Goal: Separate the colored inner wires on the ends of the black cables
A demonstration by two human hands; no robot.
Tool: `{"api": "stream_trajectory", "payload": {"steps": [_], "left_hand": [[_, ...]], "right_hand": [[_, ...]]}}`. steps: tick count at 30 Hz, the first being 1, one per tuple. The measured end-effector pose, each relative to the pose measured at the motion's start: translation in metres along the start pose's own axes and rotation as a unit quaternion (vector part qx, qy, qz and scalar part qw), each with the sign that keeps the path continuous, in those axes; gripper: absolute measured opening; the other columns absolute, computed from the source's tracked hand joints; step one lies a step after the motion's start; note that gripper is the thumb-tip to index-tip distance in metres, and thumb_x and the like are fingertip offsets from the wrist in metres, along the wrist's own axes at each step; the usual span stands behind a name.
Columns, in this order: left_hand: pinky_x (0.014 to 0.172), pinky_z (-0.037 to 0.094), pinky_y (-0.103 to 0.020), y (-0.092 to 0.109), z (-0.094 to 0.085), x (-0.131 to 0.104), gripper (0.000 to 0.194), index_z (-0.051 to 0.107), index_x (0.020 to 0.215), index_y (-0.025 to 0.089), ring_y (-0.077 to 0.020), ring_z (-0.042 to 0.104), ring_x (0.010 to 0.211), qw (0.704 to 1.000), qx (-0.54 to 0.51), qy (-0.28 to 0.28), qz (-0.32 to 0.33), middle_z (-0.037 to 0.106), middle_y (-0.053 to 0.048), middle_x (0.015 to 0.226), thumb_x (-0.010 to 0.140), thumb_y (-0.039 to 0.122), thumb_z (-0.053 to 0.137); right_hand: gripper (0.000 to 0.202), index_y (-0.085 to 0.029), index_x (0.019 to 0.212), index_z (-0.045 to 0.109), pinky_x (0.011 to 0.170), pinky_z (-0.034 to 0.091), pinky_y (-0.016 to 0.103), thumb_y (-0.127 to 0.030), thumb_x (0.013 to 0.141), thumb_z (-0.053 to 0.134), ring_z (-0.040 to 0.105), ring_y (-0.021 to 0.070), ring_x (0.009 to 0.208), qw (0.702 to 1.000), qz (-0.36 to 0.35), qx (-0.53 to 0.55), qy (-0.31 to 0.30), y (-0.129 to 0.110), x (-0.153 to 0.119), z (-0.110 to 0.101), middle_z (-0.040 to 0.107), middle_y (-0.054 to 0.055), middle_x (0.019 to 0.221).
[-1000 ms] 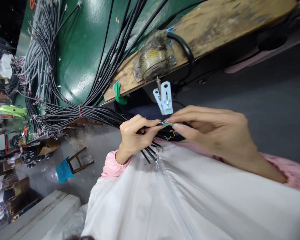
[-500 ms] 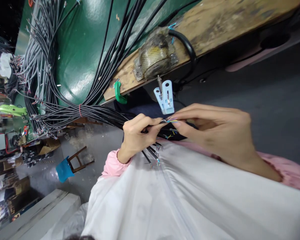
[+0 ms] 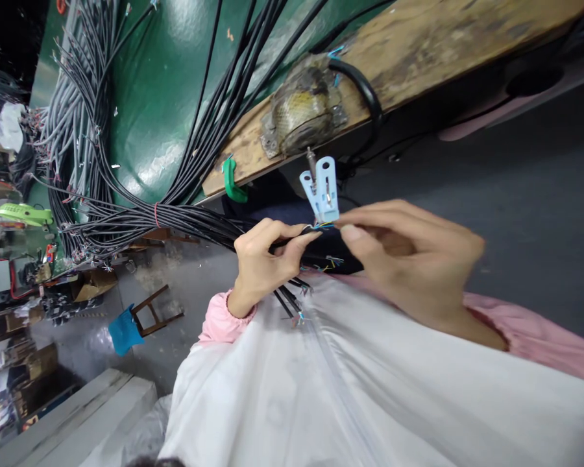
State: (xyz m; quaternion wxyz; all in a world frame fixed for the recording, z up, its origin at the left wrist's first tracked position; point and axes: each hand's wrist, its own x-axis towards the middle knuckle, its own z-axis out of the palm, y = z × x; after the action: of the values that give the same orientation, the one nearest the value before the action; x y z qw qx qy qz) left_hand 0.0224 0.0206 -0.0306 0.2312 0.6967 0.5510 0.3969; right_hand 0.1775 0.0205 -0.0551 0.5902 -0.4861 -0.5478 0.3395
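My left hand [image 3: 267,256] is closed around a black cable, its thumb and forefinger pinching it close to the stripped end. From that end fan out thin coloured wires [image 3: 325,225], blue and yellow among them. At their tips is my right hand [image 3: 409,253], thumb and forefinger brought together in a pinch. Just above the wires hangs a light blue clothespin-like clip [image 3: 325,191], its lower end touching or very close to them. More black cable ends [image 3: 292,298] with bared wires stick out below my left hand.
A tied bundle of black cables [image 3: 189,217] runs from my left hand to the green table [image 3: 146,84]. Grey cables [image 3: 71,123] lie farther left. A taped device [image 3: 304,107] and a green clamp [image 3: 233,180] sit at the wooden edge [image 3: 413,52]. A blue-seated stool [image 3: 126,329] stands on the floor.
Both hands have shifted slightly left, and the wire ends have come up to the lower end of the blue clip. The wires show more freely between my hands.
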Motion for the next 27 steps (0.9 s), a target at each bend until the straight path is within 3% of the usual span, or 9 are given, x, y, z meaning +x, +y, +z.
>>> {"api": "stream_trajectory", "payload": {"steps": [4, 7, 12, 15, 17, 19, 22, 27], "left_hand": [[0.049, 0.040, -0.023, -0.001, 0.005, -0.001, 0.044, 0.069, 0.066, 0.017, -0.0066, 0.049, 0.049, 1.000, 0.023, 0.016, 0.008, 0.062, 0.003, 0.059, 0.089, 0.055, 0.074], [0.046, 0.036, -0.024, -0.006, 0.015, -0.003, 0.045, 0.065, 0.064, 0.018, -0.0063, 0.043, 0.047, 0.997, 0.034, 0.051, 0.039, 0.056, 0.004, 0.056, 0.093, 0.052, 0.071], [0.046, 0.036, -0.021, -0.010, 0.028, -0.003, 0.037, 0.063, 0.065, 0.019, -0.0060, 0.043, 0.048, 0.985, 0.056, 0.115, 0.112, 0.049, 0.005, 0.056, 0.100, 0.031, 0.062], [0.050, 0.043, -0.019, -0.006, 0.015, -0.002, 0.031, 0.069, 0.075, 0.018, -0.0062, 0.053, 0.052, 0.996, 0.038, 0.038, 0.068, 0.060, 0.003, 0.063, 0.098, 0.038, 0.066], [0.058, 0.053, -0.020, -0.002, 0.001, -0.001, 0.028, 0.073, 0.093, 0.017, -0.0083, 0.063, 0.060, 0.998, -0.010, -0.049, 0.025, 0.071, 0.000, 0.075, 0.096, 0.044, 0.069], [0.065, 0.058, -0.021, 0.000, -0.012, 0.000, 0.033, 0.072, 0.110, 0.017, -0.0101, 0.069, 0.067, 0.993, -0.055, -0.104, 0.025, 0.076, -0.002, 0.084, 0.098, 0.046, 0.064], [0.060, 0.055, -0.022, -0.002, -0.020, 0.000, 0.036, 0.075, 0.113, 0.017, -0.0103, 0.064, 0.063, 0.987, -0.062, -0.125, 0.073, 0.077, -0.004, 0.083, 0.102, 0.046, 0.058], [0.050, 0.046, -0.024, -0.004, -0.022, -0.002, 0.035, 0.080, 0.088, 0.019, -0.0096, 0.055, 0.052, 0.984, -0.098, -0.101, 0.110, 0.069, -0.001, 0.065, 0.101, 0.045, 0.060]], "right_hand": [[0.012, -0.023, 0.083, 0.079, 0.073, 0.062, 0.029, -0.028, 0.088, 0.069, 0.077, 0.0185, 0.084, 0.973, 0.156, 0.117, -0.124, 0.002, 0.006, -0.005, 0.081, 0.005, 0.089], [0.012, -0.022, 0.087, 0.080, 0.078, 0.062, 0.030, -0.031, 0.088, 0.071, 0.076, 0.0183, 0.087, 0.968, 0.182, 0.121, -0.123, 0.005, 0.005, -0.005, 0.081, 0.006, 0.093], [0.012, -0.021, 0.083, 0.076, 0.066, 0.059, 0.030, -0.025, 0.090, 0.067, 0.074, 0.0185, 0.078, 0.991, 0.109, 0.044, -0.069, 0.013, -0.001, 0.002, 0.078, 0.007, 0.087], [0.015, -0.023, 0.079, 0.070, 0.064, 0.057, 0.032, -0.021, 0.091, 0.062, 0.071, 0.0195, 0.074, 0.999, 0.007, -0.033, -0.041, 0.017, -0.001, 0.004, 0.075, 0.006, 0.081], [0.015, -0.024, 0.081, 0.068, 0.067, 0.057, 0.034, -0.020, 0.093, 0.061, 0.070, 0.0204, 0.076, 0.995, -0.058, -0.044, -0.061, 0.017, 0.001, 0.002, 0.074, 0.005, 0.081], [0.014, -0.025, 0.084, 0.069, 0.068, 0.056, 0.034, -0.018, 0.094, 0.061, 0.070, 0.0194, 0.076, 0.991, -0.094, -0.015, -0.098, 0.014, 0.004, 0.000, 0.075, 0.004, 0.081], [0.013, -0.025, 0.084, 0.069, 0.063, 0.054, 0.032, -0.017, 0.094, 0.064, 0.068, 0.0175, 0.071, 0.986, -0.105, 0.039, -0.125, 0.006, 0.009, -0.002, 0.073, 0.002, 0.077], [0.013, -0.025, 0.083, 0.070, 0.060, 0.053, 0.033, -0.014, 0.091, 0.069, 0.066, 0.0176, 0.068, 0.975, -0.137, 0.052, -0.165, -0.009, 0.012, -0.003, 0.072, 0.001, 0.074]]}}
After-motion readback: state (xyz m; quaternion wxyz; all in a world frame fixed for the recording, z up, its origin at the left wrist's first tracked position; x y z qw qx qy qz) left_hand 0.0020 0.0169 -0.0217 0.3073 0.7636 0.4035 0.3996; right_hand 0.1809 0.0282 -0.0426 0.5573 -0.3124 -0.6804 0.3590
